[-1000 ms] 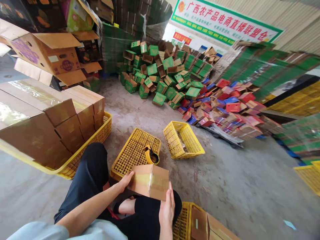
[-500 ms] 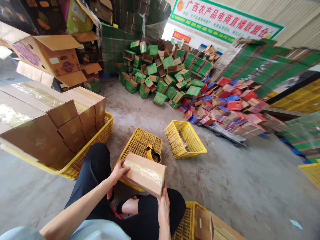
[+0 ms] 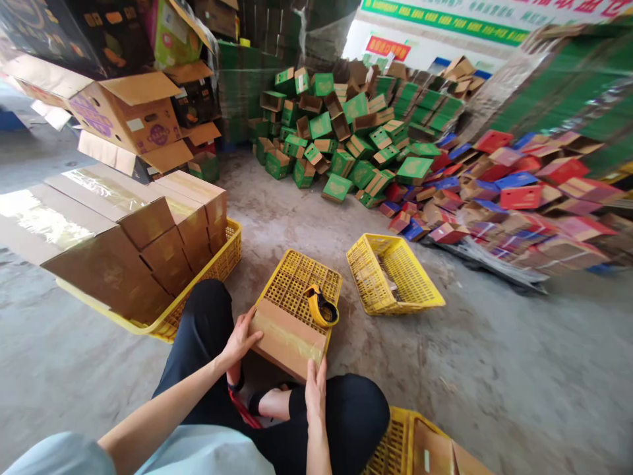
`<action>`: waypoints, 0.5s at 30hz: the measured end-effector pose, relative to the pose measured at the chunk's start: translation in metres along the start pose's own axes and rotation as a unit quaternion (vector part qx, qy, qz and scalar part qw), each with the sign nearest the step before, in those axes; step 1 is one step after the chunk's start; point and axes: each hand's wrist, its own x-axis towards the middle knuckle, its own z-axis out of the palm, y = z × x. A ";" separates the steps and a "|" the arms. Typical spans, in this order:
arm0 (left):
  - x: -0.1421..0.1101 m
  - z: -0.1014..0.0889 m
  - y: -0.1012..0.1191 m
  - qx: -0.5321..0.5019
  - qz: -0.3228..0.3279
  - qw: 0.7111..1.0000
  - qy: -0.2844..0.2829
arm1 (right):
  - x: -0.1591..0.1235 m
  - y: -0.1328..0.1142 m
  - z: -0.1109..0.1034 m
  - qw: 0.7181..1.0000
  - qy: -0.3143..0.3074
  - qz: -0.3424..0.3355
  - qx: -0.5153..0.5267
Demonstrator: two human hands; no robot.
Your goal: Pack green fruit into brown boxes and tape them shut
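Observation:
A brown cardboard box (image 3: 289, 335) with clear tape along its top is between my two hands, over the near part of an upturned yellow crate (image 3: 291, 270). My left hand (image 3: 242, 340) grips the box's left end, thumb on top. At the right end, my right hand (image 3: 315, 389) closes on the near corner. On the crate, just behind the box, lies a yellow and black tape dispenser (image 3: 321, 307). Whether the box rests on the crate or is held slightly above it, I cannot tell.
Left of my knee stands a yellow crate (image 3: 168, 323) stacked with taped boxes (image 3: 119, 264). Another yellow crate (image 3: 395, 277) sits right of the upturned one. A crate with cardboard (image 3: 430, 448) is by my right knee. Green boxes (image 3: 341, 145) and red and blue boxes (image 3: 514, 198) lie piled behind.
The box has come down from a tilted hold to lie flatter at the upturned crate, both hands still on it. My view has turned left and tilted down.

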 end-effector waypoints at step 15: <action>-0.014 0.036 0.025 0.308 0.196 0.927 -0.087 | -0.004 -0.011 0.027 0.922 0.036 -0.223 -0.314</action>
